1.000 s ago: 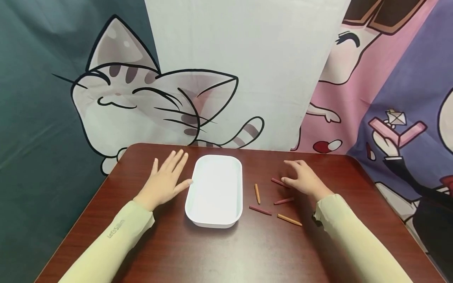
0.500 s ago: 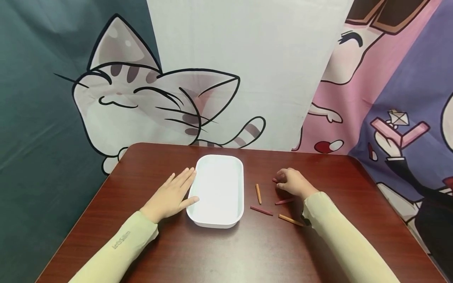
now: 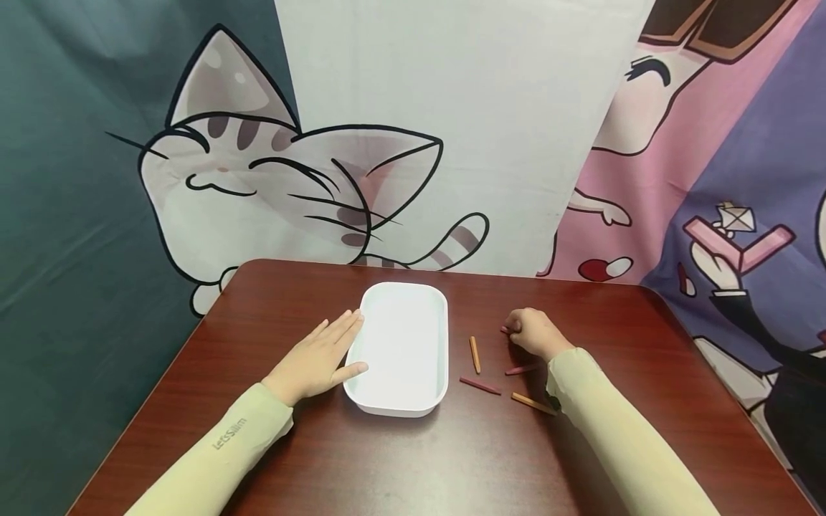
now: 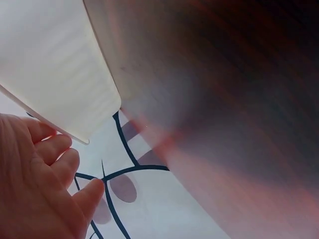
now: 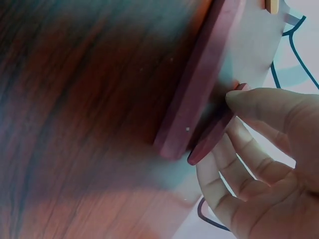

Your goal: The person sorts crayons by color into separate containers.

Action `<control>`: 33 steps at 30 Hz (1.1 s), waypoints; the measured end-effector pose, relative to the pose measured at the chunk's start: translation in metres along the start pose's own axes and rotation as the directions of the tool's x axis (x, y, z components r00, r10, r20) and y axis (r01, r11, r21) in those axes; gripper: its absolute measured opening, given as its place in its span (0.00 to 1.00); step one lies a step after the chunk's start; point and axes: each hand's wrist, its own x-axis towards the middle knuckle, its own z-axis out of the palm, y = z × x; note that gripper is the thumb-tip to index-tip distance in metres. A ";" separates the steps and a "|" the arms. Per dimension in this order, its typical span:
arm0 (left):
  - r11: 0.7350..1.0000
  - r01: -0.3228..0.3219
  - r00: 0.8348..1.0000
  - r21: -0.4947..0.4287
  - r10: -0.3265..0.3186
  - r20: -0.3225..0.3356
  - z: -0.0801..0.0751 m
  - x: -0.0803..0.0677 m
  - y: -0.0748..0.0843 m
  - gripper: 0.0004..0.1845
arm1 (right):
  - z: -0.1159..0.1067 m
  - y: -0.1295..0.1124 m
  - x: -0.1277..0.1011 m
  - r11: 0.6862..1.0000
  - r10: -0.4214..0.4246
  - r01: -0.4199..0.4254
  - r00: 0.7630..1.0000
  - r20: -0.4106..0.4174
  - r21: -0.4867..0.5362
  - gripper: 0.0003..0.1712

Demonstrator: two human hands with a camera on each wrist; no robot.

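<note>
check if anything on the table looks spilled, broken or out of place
Nothing stands out: no spill or breakage shows. The white tray sits flat on the table. Red sticks and orange sticks lie loose beside it at mixed angles, and the right hand pinches one more red stick.

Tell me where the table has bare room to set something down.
The table is bare in front of the white tray, between the two sleeves; at the back left, beyond the left hand; and right of the right hand and its sleeve. It is crowded between the tray and the right hand, where small sticks lie scattered.
</note>
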 end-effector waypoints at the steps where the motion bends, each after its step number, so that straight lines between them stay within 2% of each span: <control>1: 1.000 0.000 1.000 -0.004 0.000 0.003 0.000 0.000 0.000 0.47 | 0.000 0.001 0.000 1.000 0.002 -0.002 1.000 -0.001 0.005 0.09; 7: 1.000 -0.001 1.000 -0.015 0.001 0.003 0.002 0.001 0.000 0.47 | 0.000 0.006 -0.002 0.999 0.007 -0.007 1.000 0.001 0.046 0.09; 11: 1.000 -0.003 1.000 -0.022 0.003 0.005 0.003 0.002 0.000 0.47 | -0.002 0.008 -0.006 0.991 0.030 -0.028 0.999 -0.016 0.129 0.08; 13: 1.000 -0.006 1.000 -0.021 0.006 0.003 0.002 0.002 0.001 0.47 | -0.003 0.007 -0.009 0.973 0.066 -0.058 0.997 -0.027 0.221 0.09; 15: 1.000 -0.006 1.000 -0.019 0.006 0.001 0.002 0.002 0.001 0.47 | -0.005 0.005 -0.012 0.938 0.107 -0.092 0.994 -0.026 0.335 0.11; 16: 1.000 -0.005 1.000 -0.018 0.005 -0.002 0.002 0.002 0.001 0.46 | -0.007 0.003 -0.014 0.911 0.128 -0.110 0.992 -0.020 0.398 0.13; 18: 1.000 -0.003 1.000 -0.014 0.003 -0.007 0.002 0.001 0.001 0.46 | -0.008 -0.001 -0.016 0.837 0.182 -0.154 0.983 -0.002 0.525 0.16; 23: 1.000 -0.005 1.000 -0.007 0.005 -0.012 0.003 0.000 0.000 0.46 | -0.011 -0.014 -0.020 0.625 0.270 -0.228 0.960 0.067 0.746 0.23; 26: 1.000 -0.007 1.000 -0.012 0.007 -0.018 0.003 0.000 0.000 0.46 | -0.012 -0.021 -0.023 0.509 0.276 -0.234 0.956 0.101 0.828 0.27; 28: 1.000 -0.010 1.000 -0.016 0.009 -0.023 0.003 0.000 0.000 0.45 | -0.014 -0.028 -0.024 0.449 0.257 -0.220 0.960 0.110 0.866 0.29; 33: 1.000 -0.012 1.000 -0.019 0.011 -0.027 0.004 0.001 0.000 0.45 | -0.017 -0.047 -0.024 0.292 0.210 -0.187 0.969 0.128 0.938 0.24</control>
